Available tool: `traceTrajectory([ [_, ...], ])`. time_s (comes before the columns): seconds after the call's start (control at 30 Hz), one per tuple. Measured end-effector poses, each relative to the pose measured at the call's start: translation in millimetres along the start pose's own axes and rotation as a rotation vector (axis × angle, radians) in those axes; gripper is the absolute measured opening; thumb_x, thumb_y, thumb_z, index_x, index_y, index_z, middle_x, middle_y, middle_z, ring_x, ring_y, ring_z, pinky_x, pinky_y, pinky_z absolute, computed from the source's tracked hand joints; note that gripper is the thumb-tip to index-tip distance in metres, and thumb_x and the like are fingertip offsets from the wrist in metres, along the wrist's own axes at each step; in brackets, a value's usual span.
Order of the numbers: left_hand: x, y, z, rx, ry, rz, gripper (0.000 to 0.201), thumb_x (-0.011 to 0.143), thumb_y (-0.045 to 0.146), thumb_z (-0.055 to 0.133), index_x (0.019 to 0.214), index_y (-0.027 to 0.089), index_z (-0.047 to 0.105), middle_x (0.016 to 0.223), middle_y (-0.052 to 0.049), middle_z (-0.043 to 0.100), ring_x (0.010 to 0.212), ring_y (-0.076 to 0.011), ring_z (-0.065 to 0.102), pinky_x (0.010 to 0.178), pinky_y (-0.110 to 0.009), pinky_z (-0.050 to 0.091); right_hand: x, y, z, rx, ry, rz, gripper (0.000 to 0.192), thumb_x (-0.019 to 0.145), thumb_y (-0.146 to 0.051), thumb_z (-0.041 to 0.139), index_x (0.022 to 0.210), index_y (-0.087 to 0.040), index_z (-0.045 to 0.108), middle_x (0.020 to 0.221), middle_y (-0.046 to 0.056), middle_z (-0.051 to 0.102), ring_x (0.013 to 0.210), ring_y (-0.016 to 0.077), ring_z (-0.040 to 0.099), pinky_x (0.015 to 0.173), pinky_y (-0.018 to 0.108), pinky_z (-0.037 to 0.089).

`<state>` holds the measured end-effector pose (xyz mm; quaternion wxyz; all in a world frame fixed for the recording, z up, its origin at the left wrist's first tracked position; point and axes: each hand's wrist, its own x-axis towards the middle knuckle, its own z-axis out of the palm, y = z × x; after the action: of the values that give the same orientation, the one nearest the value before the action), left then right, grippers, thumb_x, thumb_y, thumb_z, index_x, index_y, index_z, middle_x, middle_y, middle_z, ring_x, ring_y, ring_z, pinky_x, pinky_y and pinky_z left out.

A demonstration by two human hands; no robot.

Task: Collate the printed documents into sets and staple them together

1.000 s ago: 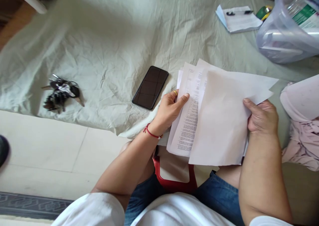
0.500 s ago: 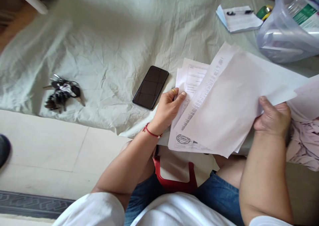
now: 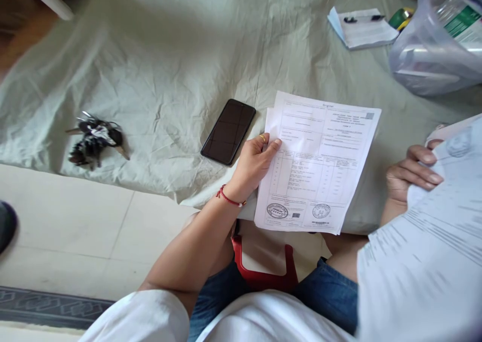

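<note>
My left hand grips the left edge of a thin stack of printed forms; the top sheet carries tables and two round stamps at its bottom. To the right, my right hand holds a separate bunch of printed sheets, turned over and blurred, covering my right forearm. A black phone lies face up on the pale green sheet, just left of my left hand.
A bunch of keys lies at the sheet's left edge. Papers with a black pen and a clear plastic bag sit at the back right. A red stool shows between my knees, tiled floor to the left.
My right hand has lifted the upper sheets off the stack and swung them right and toward me, uncovering the stamped form. My left hand has stayed in place.
</note>
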<state>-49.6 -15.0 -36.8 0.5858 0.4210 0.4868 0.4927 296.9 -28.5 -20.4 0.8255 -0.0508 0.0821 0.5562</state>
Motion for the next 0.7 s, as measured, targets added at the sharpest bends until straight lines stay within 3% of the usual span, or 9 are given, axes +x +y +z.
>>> traceTrajectory([
  [0.07,0,1,0.3,-0.003,-0.004,-0.005,0.044,0.094,0.055,0.086,0.076,0.022,0.063,0.071,0.000,0.057,0.065,-0.0130,0.048,0.057,-0.029,0.037,-10,4,5,0.368,0.062,0.127,0.063,0.100,-0.008,0.061,0.152,-0.041,0.071,0.093,0.000,0.059,0.039,0.0043,0.047,0.028,0.011,0.038],
  [0.13,-1,3,0.4,-0.012,-0.003,-0.025,0.042,0.094,0.052,0.086,0.075,0.022,0.063,0.072,0.000,0.059,0.066,-0.0124,0.050,0.059,-0.028,0.040,-16,7,9,0.466,0.023,0.231,0.062,0.098,-0.008,0.063,0.148,-0.043,0.074,0.088,-0.002,0.054,0.037,0.0044,0.046,0.027,0.011,0.037],
  [0.2,-2,5,0.7,-0.038,-0.010,-0.054,0.037,0.094,0.049,0.085,0.079,0.021,0.066,0.076,-0.001,0.063,0.068,-0.0124,0.054,0.062,-0.028,0.044,-16,10,11,0.414,-0.043,0.273,0.062,0.099,-0.012,0.064,0.151,-0.044,0.072,0.084,-0.003,0.051,0.034,0.0058,0.045,0.026,0.013,0.038],
  [0.33,-3,7,1.7,-0.109,-0.022,-0.091,0.028,0.094,0.044,0.085,0.090,0.020,0.072,0.086,-0.002,0.072,0.074,-0.0131,0.064,0.068,-0.027,0.053,-13,11,10,0.335,-0.072,0.220,0.060,0.101,-0.020,0.064,0.155,-0.046,0.067,0.081,-0.004,0.051,0.032,0.0093,0.046,0.025,0.019,0.040],
  [0.53,-5,8,2.1,-0.109,-0.009,-0.098,0.025,0.095,0.041,0.085,0.088,0.020,0.072,0.085,-0.002,0.073,0.073,-0.0126,0.065,0.069,-0.026,0.054,-15,9,10,0.156,-0.147,0.216,0.061,0.107,-0.021,0.051,0.164,-0.045,0.055,0.082,-0.005,0.044,0.033,0.0088,0.048,0.027,0.018,0.044],
  [0.63,-5,10,2.4,-0.104,-0.008,-0.091,0.026,0.094,0.040,0.086,0.086,0.019,0.072,0.084,-0.002,0.072,0.072,-0.0120,0.063,0.066,-0.025,0.052,-16,10,11,0.200,-0.172,0.273,0.056,0.107,-0.023,0.054,0.157,-0.047,0.061,0.080,-0.005,0.044,0.033,0.0087,0.049,0.027,0.018,0.043],
  [0.7,-5,10,3.0,-0.110,-0.010,-0.085,0.027,0.094,0.040,0.086,0.085,0.019,0.072,0.083,-0.001,0.072,0.071,-0.0114,0.062,0.065,-0.024,0.051,-15,12,12,0.312,-0.081,0.291,0.048,0.104,-0.026,0.061,0.146,-0.047,0.070,0.078,-0.005,0.049,0.031,0.0082,0.046,0.024,0.017,0.040],
])
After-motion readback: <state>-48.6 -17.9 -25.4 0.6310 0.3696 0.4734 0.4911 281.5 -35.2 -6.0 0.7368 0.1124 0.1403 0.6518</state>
